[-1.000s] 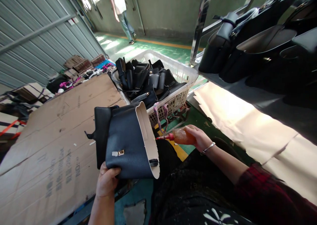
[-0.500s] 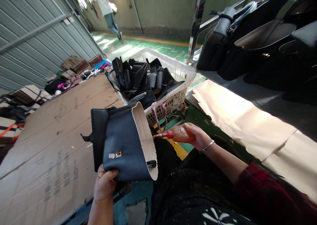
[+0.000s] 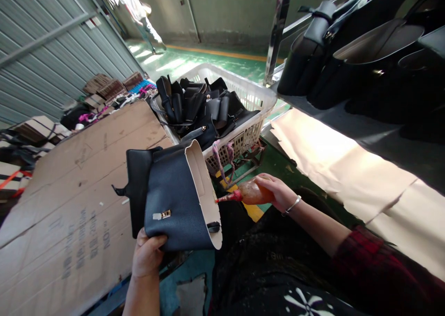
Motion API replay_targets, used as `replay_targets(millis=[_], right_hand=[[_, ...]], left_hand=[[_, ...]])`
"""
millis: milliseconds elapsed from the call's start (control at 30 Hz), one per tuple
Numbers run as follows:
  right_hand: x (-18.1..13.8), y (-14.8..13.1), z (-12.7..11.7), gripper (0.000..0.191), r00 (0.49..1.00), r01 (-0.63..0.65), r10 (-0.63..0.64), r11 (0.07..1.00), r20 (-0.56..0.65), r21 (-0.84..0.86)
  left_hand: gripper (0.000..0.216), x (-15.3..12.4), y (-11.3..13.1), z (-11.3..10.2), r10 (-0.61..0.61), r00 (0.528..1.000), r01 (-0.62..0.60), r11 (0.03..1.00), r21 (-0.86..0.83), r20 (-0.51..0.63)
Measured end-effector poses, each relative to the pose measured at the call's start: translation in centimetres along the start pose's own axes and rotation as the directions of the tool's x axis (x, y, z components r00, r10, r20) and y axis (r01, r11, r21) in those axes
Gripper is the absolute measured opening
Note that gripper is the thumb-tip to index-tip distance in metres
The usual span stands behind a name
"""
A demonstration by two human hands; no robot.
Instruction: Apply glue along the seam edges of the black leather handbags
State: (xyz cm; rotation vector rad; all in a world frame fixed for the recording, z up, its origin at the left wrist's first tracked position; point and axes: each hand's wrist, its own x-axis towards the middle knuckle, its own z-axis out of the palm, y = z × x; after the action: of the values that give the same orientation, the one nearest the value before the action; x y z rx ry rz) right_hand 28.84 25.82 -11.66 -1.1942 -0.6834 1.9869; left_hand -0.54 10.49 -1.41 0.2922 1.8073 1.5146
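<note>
My left hand grips a black handbag by its lower edge, thumb on the front panel beneath a small gold clasp. The bag lies on its side in the air, its flap and strap tab to the left. Its beige-lined opening faces right. In my right hand is a squeeze bottle of orange liquid, held level. The bottle's red nozzle points left, with its tip at the rim of the bag's opening. Whether liquid is coming out cannot be made out.
Black bag pieces fill a white plastic basket ahead. Cardboard covers the table on the left, with stacked goods behind. Several black bags stand on a rack at right, above brown paper. A person walks in the background.
The nozzle tip has moved slightly down along the bag's rim. The bag is nearly where it was. The person in the background has moved left.
</note>
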Motion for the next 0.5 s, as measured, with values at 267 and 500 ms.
replay_targets(millis=[267,500], right_hand=[[-2.6,-0.7,-0.5,0.047,0.995,-0.039,0.05,0.992,0.083,-0.122],[-1.8,-1.7,-0.5,0.048,0.988,0.13,-0.141,0.978,-0.057,-0.166]], left_hand=[[0.02,0.2,-0.2,0.0,0.015,1.0,-0.015,1.0,0.002,0.02],[0.017,-0.1,-0.1,0.2,-0.003,1.0,0.003,1.0,0.01,-0.007]])
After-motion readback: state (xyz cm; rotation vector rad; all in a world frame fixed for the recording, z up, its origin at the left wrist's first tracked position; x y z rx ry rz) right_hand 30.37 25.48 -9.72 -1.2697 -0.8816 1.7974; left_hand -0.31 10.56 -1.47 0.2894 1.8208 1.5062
